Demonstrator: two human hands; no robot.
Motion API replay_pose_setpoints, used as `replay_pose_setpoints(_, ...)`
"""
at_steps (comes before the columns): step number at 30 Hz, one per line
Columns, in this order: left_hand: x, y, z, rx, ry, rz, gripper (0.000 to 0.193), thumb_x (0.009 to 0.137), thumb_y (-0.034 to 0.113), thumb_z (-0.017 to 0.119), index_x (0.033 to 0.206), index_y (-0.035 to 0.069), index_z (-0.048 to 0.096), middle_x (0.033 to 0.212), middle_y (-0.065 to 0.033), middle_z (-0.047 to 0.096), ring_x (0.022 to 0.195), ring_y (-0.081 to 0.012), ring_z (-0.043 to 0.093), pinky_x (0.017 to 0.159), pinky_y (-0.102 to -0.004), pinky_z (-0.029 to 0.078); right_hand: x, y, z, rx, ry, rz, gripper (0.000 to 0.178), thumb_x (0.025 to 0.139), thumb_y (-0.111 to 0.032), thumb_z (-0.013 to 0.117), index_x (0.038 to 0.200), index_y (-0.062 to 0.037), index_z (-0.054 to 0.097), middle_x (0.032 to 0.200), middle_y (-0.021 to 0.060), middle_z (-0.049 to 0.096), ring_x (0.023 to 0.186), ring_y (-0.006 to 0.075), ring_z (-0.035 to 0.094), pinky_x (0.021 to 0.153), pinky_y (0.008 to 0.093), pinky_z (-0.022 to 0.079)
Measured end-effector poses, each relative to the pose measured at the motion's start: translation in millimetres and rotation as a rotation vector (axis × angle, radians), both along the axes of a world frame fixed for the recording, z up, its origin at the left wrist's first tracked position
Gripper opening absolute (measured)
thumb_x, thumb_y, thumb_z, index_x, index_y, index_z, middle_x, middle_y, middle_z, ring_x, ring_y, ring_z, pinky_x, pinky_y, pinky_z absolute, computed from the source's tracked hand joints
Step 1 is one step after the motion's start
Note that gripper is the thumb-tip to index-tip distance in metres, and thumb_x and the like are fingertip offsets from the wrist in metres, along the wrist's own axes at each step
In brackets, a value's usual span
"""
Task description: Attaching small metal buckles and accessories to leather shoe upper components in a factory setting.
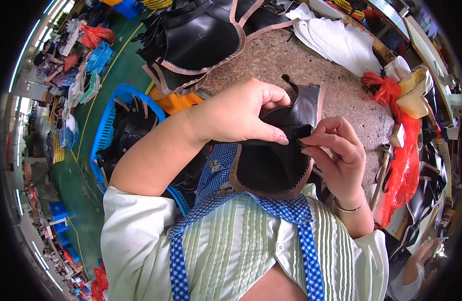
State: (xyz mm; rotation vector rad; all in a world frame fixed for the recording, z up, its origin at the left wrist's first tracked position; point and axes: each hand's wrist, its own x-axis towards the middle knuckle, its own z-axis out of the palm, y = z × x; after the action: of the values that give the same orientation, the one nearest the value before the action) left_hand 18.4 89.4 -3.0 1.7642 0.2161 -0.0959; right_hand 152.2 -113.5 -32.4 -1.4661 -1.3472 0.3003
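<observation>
We pinch one black leather piece with tan stitched edge [271, 168] with both hands, left hand [241, 113] and right hand [336, 150], fingers closed on it, over the speckled tabletop [311, 65].

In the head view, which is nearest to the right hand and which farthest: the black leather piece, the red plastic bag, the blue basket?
From the right hand:
1. Black leather piece, pinched in its fingers.
2. Red plastic bag, on the table to the right.
3. Blue basket, on the floor far to the left.
</observation>
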Motion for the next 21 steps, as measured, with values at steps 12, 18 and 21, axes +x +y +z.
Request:
replay_pose_setpoints(12,-2,-4,2,-0.066,0.004,-0.063,0.025,0.077,0.002,0.078,0.100,-0.003,0.068,0.090,0.0010,0.068,0.085,-0.0046,0.058,0.077,-0.0242,0.049,2,6,6,-0.035,-0.054,0.020,0.022,0.070,0.006,0.077,0.091,-0.0026,0.073,0.089,0.0067,0.059,0.076,0.0160,0.062,0.065,0.0269,0.052)
replay_pose_setpoints(18,-9,-18,-4,-0.076,0.023,0.016,0.022,0.077,0.001,0.076,0.098,-0.002,0.068,0.086,-0.0005,0.067,0.082,-0.0049,0.057,0.076,-0.0242,0.048,-7,6,1,-0.083,-0.079,-0.029,0.020,0.071,0.006,0.076,0.088,-0.0022,0.071,0.090,0.0085,0.059,0.076,0.0196,0.063,0.065,0.0286,0.052)
replay_pose_setpoints(21,-12,-31,-2,0.074,-0.047,0.104,0.022,0.073,0.004,0.078,0.091,-0.001,0.066,0.083,-0.0042,0.067,0.080,-0.0060,0.057,0.075,-0.0259,0.049,-14,6,-7,-0.093,-0.052,-0.096,0.017,0.071,0.005,0.076,0.086,-0.0025,0.070,0.090,0.0092,0.060,0.076,0.0226,0.063,0.066,0.0303,0.052)
